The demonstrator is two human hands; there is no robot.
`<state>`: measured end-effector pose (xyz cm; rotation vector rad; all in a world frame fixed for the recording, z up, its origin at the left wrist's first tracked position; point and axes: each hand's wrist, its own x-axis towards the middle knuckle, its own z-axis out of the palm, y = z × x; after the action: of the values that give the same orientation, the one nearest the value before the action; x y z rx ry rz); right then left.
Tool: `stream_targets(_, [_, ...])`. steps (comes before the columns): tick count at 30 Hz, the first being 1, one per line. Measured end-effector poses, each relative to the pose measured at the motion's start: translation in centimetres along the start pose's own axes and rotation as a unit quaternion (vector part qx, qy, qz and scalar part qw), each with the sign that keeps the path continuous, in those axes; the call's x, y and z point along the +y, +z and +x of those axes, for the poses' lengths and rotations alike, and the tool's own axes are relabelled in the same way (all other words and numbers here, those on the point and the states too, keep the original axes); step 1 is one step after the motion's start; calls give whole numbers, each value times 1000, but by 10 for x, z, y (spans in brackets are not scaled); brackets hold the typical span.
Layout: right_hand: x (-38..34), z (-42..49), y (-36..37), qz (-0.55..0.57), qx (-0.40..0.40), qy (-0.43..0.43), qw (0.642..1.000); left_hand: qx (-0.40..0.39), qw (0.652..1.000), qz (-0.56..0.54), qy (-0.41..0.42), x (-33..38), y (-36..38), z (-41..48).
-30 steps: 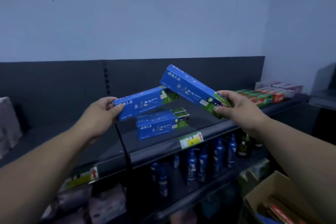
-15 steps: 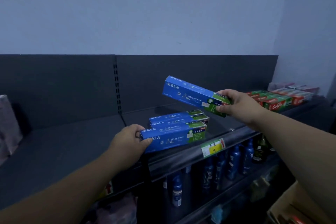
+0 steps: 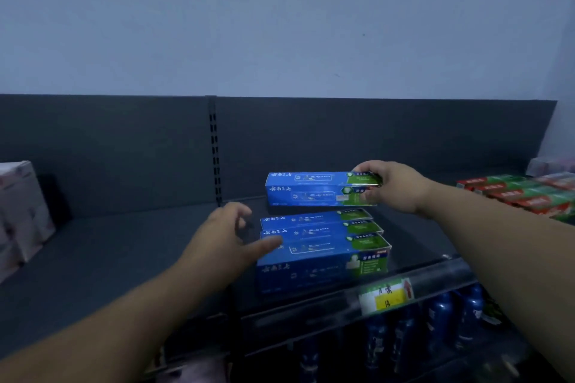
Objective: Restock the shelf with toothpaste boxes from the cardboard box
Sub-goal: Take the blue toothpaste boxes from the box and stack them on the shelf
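My right hand [image 3: 393, 185] grips the green end of a blue toothpaste box [image 3: 306, 189], held level just above the back of the dark shelf [image 3: 109, 252]. In front of it, three blue toothpaste boxes [image 3: 320, 250] lie side by side on the shelf, the nearest one at the front edge. My left hand [image 3: 230, 235] hovers at the left ends of those boxes with fingers spread and nothing in it; the thumb is close to the nearest box. The cardboard box is out of view.
Red and green toothpaste boxes [image 3: 522, 193] lie on the shelf at the right. A white package [image 3: 21, 211] stands at the far left. A yellow price tag [image 3: 385, 294] sits on the shelf rail, with blue bottles [image 3: 435, 323] on the shelf below.
My left hand has let go of its blue box, which now lies at the shelf front. My right hand has lowered and levelled its box behind the row.
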<state>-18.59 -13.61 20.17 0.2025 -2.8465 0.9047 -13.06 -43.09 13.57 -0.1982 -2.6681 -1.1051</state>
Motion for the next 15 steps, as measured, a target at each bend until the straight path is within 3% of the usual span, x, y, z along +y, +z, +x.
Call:
stream_targets(3, [-2,21,8,-8,-55,-24,998,9,999,12,-30,10,-4,27])
stream_targets(6, [-4,38,18,-9,-98,-40,994,-40,995,-50,-72,12,2,44])
stream_targets(10, [-1,48,29,-30,-161,-20,986,-69,991,-34,-114,6,14,49])
stream_targets(15, [2,45,38,-13,-157,-32,987,-60,992,37,-104,10,20,52])
